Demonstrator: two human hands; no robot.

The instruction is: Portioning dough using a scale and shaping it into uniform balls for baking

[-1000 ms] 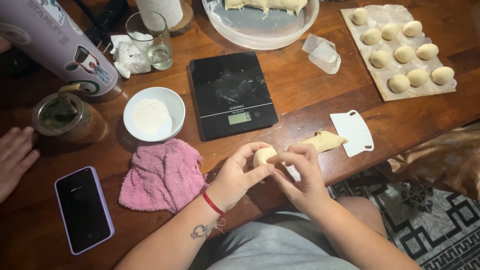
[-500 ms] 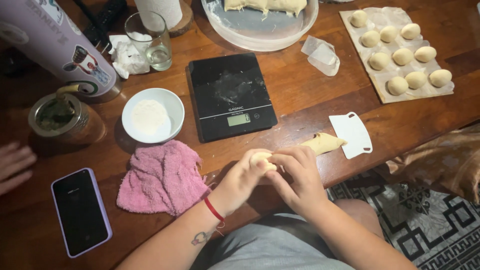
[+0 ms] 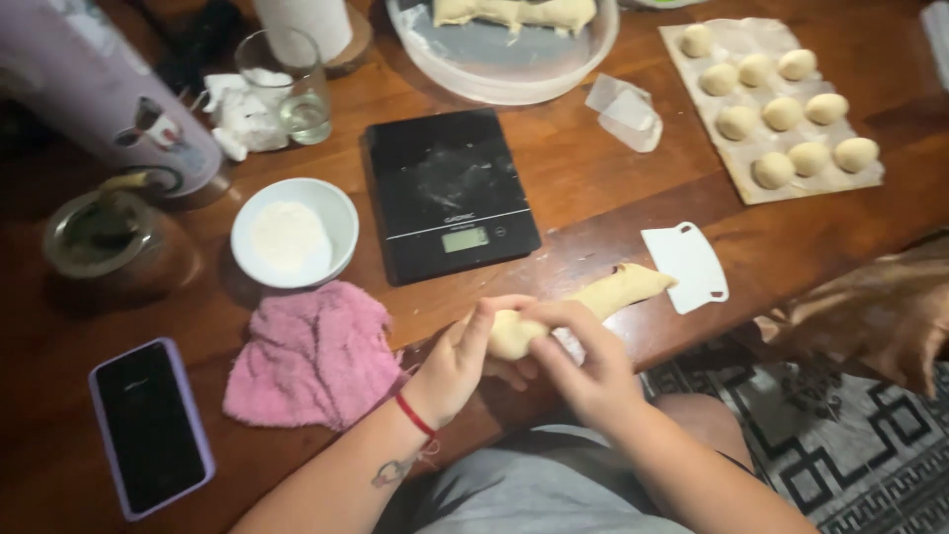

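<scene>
Your left hand and right hand have rolled the small pale dough piece over, nearer the pink towel; another person's hand has left the table edge.

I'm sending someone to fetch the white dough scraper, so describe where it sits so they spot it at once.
Start at the black kitchen scale mid-table and look right, toward the near edge. The white scraper lies flat there, touching the end of a dough log. It is the only flat, white, rounded-corner card.

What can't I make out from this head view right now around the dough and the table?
- Dough piece: mostly covered by the left hand and right hand; its shape is unclear.
- Scale display: digits too small and blurred.
- Tray with dough: cut off by the top edge.
- Glass contents: unclear.
- Phone screen: dark.
</scene>
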